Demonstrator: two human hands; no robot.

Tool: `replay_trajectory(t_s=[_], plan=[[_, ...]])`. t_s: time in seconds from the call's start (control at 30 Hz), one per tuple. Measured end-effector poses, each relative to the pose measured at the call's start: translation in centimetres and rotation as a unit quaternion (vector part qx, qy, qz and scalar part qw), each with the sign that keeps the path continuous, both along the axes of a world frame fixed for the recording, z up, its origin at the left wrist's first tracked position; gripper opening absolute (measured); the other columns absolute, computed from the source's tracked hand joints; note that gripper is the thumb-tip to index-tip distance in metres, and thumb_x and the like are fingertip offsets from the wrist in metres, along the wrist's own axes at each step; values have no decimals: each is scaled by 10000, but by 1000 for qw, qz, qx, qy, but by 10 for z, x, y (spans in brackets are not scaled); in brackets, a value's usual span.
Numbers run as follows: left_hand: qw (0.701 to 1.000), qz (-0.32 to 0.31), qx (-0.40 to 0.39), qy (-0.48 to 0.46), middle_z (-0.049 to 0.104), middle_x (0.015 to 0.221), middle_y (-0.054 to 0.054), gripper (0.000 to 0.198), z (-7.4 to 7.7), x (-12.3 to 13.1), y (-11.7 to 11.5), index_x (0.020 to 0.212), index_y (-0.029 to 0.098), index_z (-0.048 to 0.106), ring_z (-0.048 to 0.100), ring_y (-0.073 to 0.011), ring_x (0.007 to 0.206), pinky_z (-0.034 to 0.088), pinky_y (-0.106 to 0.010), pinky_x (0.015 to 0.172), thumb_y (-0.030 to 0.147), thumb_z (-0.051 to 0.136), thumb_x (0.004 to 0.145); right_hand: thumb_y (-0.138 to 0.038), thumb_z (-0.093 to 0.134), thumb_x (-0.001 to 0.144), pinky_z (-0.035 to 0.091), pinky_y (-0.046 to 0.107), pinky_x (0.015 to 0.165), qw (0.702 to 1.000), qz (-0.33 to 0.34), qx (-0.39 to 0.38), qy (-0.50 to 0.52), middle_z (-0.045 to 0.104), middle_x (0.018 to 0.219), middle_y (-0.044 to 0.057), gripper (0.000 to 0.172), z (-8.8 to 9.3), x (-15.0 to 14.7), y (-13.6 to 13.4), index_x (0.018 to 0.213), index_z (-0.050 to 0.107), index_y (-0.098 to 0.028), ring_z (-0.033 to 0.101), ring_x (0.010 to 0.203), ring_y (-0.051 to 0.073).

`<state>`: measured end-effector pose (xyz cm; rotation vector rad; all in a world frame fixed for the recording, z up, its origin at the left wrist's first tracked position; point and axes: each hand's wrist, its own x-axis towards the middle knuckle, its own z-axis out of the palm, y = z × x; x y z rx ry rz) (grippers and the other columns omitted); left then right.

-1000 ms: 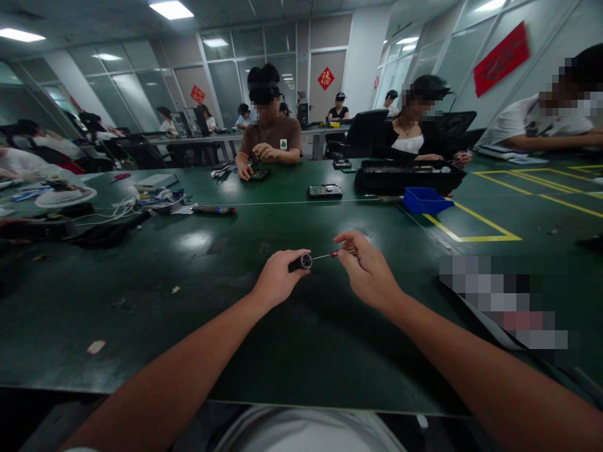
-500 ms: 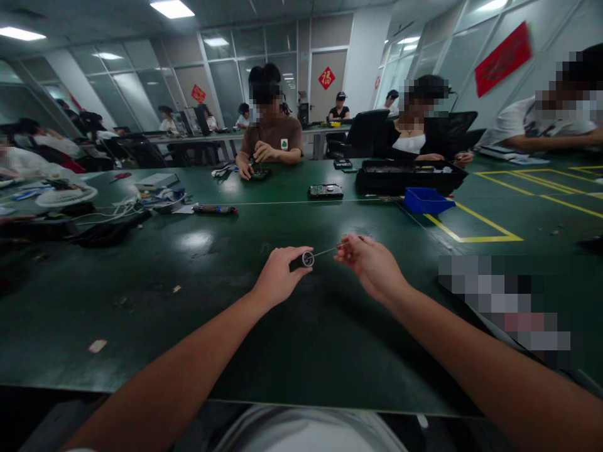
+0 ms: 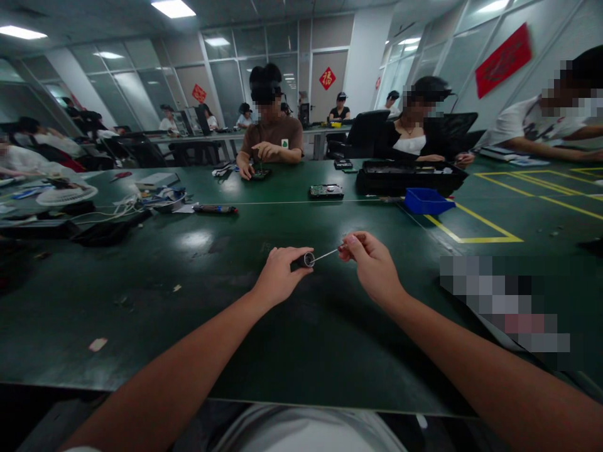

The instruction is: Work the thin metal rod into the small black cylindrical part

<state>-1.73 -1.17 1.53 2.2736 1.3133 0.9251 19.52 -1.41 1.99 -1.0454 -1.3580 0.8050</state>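
So it's a big workroom with glass partitions (image 3: 230, 81), ceiling lights (image 3: 173, 8) and a red diamond sign (image 3: 326, 78) on the far door (image 3: 330, 56), and pretty much everything here happens on a long dark green table (image 3: 211, 364).

Near side, right around the middle, the left hand (image 3: 277, 276) has a short black cylinder (image 3: 307, 259) gripped between thumb and fingers, held up over the table with its silver-rimmed open end facing right and toward the camera. The right hand (image 3: 374, 260) is just to the right of it, fingertips pinched on the reddish handle of a thin screwdriver-like tool (image 3: 326, 255). The shaft slants down to the left and its tip gets to the cylinder's open end; can't tell how far in it goes, if at all.

Farther out, a bare hard drive (image 3: 326, 191) lies near the center, with a long black tray (image 3: 400, 186) and a blue bin (image 3: 428, 202) to the right of it. Yellow tape (image 3: 490, 238) marks boxes on the right side. Off to the left there's a pen-shaped tool (image 3: 215, 209), then some white cables (image 3: 106, 215). Across the table, a person in a brown shirt (image 3: 271, 135) has both hands at a small dark device (image 3: 260, 174). Something on the near right is pixelated out.
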Motion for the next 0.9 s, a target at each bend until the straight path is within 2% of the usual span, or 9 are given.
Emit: replay_trajectory(t_s=[0.27,0.47,0.63,0.9], plan=[[1000,9,14,-2,725,1205,-50,406,-2,0,2,1230,256,686,628,-252,1114,431,-435,988,169,748,838,-400,560,963,530,361,735,994,36,58,-87,690,854,30,186,-1,-3,-9,985,618,-224,681,786,191],[1000,17,-1,-8,723,1204,-47,408,-1,0,1,1239,259,683,627,-249,1113,433,-438,1000,194,752,841,-401,538,968,531,354,683,996,-13,53,-72,690,809,29,197,0,-2,-9,945,608,-218,665,721,183],[1000,11,-9,-6,719,1203,-46,417,-5,-2,3,1258,265,673,620,-249,1113,426,-445,1008,218,748,851,-389,521,985,520,341,667,993,-55,82,-63,673,787,15,190,4,-1,-12,937,605,-225,640,700,171],[1000,7,-14,-1,720,1199,-47,407,-5,-2,4,1241,249,679,623,-247,1110,422,-444,1008,201,755,844,-383,501,1013,502,345,694,989,-26,119,-88,669,822,11,174,0,1,-14,1005,594,-237,638,747,176]])
